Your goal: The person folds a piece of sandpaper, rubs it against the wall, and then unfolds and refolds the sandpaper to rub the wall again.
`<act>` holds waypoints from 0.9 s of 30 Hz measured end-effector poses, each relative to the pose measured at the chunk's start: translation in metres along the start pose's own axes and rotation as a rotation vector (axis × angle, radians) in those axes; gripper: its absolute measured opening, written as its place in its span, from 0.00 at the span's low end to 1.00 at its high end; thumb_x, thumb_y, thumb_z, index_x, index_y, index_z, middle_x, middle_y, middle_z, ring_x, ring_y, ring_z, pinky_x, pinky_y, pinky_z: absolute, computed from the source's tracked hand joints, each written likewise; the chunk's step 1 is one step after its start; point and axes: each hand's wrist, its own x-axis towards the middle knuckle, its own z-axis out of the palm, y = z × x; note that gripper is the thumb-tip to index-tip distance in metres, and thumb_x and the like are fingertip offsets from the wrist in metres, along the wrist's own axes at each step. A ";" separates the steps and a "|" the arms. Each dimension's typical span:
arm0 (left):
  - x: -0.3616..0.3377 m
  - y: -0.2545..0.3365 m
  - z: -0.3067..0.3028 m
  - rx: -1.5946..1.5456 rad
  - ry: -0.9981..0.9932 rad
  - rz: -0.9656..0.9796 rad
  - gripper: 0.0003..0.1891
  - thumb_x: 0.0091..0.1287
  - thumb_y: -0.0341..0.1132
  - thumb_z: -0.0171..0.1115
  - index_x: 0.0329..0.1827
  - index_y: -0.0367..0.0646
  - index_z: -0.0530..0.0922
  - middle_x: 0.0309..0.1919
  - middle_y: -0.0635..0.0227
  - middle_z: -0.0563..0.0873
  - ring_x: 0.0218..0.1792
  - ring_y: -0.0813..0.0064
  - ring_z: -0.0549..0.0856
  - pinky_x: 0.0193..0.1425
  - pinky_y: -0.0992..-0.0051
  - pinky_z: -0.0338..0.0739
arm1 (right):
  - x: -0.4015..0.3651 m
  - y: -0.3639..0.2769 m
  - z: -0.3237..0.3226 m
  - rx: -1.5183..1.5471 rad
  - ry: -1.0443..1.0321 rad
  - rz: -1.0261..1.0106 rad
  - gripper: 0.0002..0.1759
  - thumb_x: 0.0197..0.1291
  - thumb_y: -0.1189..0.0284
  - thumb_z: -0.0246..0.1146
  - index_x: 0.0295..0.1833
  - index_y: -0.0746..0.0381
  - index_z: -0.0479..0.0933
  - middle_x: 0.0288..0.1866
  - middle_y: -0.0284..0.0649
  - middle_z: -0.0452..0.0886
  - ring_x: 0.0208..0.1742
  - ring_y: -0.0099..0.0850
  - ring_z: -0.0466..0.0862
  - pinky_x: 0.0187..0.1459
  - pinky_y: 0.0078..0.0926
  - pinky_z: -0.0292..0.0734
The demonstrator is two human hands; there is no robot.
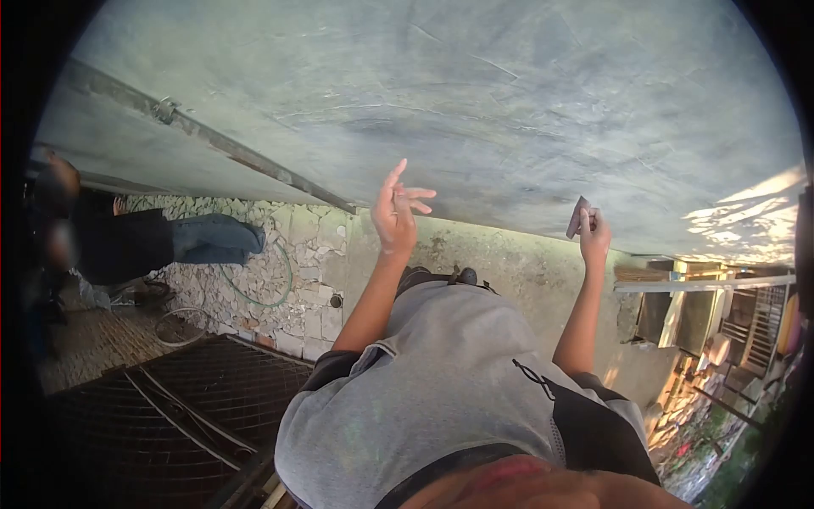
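My left hand [395,212] is raised in front of the smoothed grey wall [475,110], its fingers spread and nothing in them. Farther right, my right hand [596,233] pinches a small dark flat piece [577,217], stiff-edged and a little like folded sandpaper, between thumb and fingers. That piece is close to the lower part of the wall and overlaps it in this view. Thin raised lines and darker smears mark the wall's surface.
A long dark bar [229,146] crosses the wall at left. Another person in dark top and jeans [219,241] stands beyond it. Rubble paving [288,293] with a green hose [284,284], a dark metal mesh [195,416] and stacked items [691,318] at right surround me.
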 end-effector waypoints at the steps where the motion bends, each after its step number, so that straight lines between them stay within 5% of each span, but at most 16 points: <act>1: -0.001 0.004 0.008 0.021 0.006 0.008 0.25 0.76 0.25 0.45 0.76 0.34 0.61 0.61 0.49 0.80 0.22 0.77 0.84 0.29 0.83 0.83 | 0.008 0.005 -0.016 0.062 0.083 0.021 0.10 0.71 0.69 0.64 0.42 0.66 0.80 0.26 0.34 0.82 0.26 0.18 0.79 0.28 0.21 0.76; 2: -0.002 0.012 0.016 0.047 0.016 0.019 0.27 0.77 0.25 0.46 0.78 0.34 0.56 0.70 0.48 0.73 0.23 0.76 0.84 0.23 0.85 0.82 | 0.014 0.006 -0.032 0.077 0.163 0.023 0.11 0.71 0.68 0.63 0.43 0.67 0.79 0.27 0.34 0.82 0.26 0.17 0.79 0.29 0.20 0.76; 4: -0.004 0.025 0.041 0.095 0.203 0.049 0.29 0.73 0.21 0.45 0.78 0.36 0.56 0.71 0.49 0.73 0.25 0.77 0.84 0.25 0.84 0.84 | 0.025 0.012 -0.061 0.119 0.309 0.026 0.12 0.72 0.67 0.63 0.43 0.67 0.79 0.27 0.33 0.81 0.27 0.17 0.79 0.30 0.18 0.77; 8: -0.004 0.003 0.040 0.186 0.235 0.175 0.31 0.68 0.17 0.42 0.77 0.36 0.59 0.73 0.51 0.71 0.25 0.78 0.84 0.23 0.83 0.84 | 0.037 0.032 -0.097 0.331 0.526 0.059 0.12 0.73 0.66 0.62 0.41 0.65 0.77 0.27 0.30 0.77 0.27 0.14 0.75 0.31 0.15 0.73; 11: -0.003 -0.001 0.040 0.097 0.304 0.110 0.27 0.64 0.14 0.40 0.67 0.34 0.70 0.63 0.46 0.79 0.22 0.76 0.83 0.22 0.81 0.83 | 0.042 0.034 -0.115 0.455 0.618 0.067 0.11 0.73 0.66 0.62 0.41 0.63 0.76 0.26 0.29 0.76 0.27 0.14 0.74 0.31 0.15 0.73; 13: -0.004 -0.031 0.023 0.043 0.393 -0.088 0.17 0.63 0.14 0.40 0.50 0.34 0.75 0.45 0.46 0.85 0.21 0.73 0.83 0.21 0.80 0.84 | 0.046 0.037 -0.126 0.457 0.636 0.063 0.11 0.74 0.66 0.61 0.42 0.63 0.77 0.27 0.29 0.76 0.27 0.15 0.74 0.31 0.15 0.73; 14: -0.004 -0.030 0.022 0.036 0.378 -0.085 0.17 0.63 0.14 0.40 0.50 0.34 0.75 0.45 0.46 0.85 0.21 0.73 0.83 0.21 0.80 0.84 | 0.047 0.038 -0.130 0.463 0.641 0.048 0.11 0.73 0.66 0.61 0.42 0.63 0.77 0.27 0.29 0.76 0.27 0.15 0.74 0.31 0.15 0.73; 16: -0.005 -0.027 0.024 0.057 0.362 -0.112 0.10 0.65 0.15 0.42 0.40 0.37 0.73 0.29 0.54 0.82 0.22 0.70 0.83 0.21 0.80 0.83 | 0.049 0.041 -0.141 0.487 0.655 0.042 0.12 0.73 0.66 0.62 0.42 0.65 0.75 0.31 0.31 0.78 0.29 0.15 0.77 0.31 0.15 0.76; 20: -0.001 -0.019 0.037 0.017 0.368 -0.106 0.10 0.66 0.15 0.45 0.43 0.37 0.72 0.31 0.57 0.81 0.21 0.71 0.82 0.29 0.77 0.85 | 0.064 0.044 -0.158 0.477 0.819 0.028 0.12 0.73 0.66 0.62 0.44 0.67 0.75 0.35 0.33 0.80 0.34 0.17 0.79 0.36 0.17 0.76; 22: 0.001 0.001 0.055 -0.164 0.424 0.088 0.10 0.66 0.15 0.48 0.43 0.38 0.72 0.32 0.61 0.80 0.24 0.73 0.81 0.39 0.74 0.83 | 0.074 0.043 -0.164 0.499 1.019 -0.065 0.12 0.73 0.68 0.61 0.46 0.68 0.74 0.38 0.35 0.81 0.39 0.19 0.80 0.41 0.19 0.76; 27: 0.010 -0.009 0.043 -0.027 0.439 0.101 0.13 0.61 0.12 0.50 0.42 0.42 0.72 0.31 0.65 0.77 0.28 0.77 0.77 0.37 0.77 0.74 | 0.082 0.006 -0.160 0.560 1.040 -0.130 0.13 0.74 0.68 0.58 0.52 0.68 0.70 0.42 0.40 0.83 0.44 0.22 0.81 0.45 0.21 0.76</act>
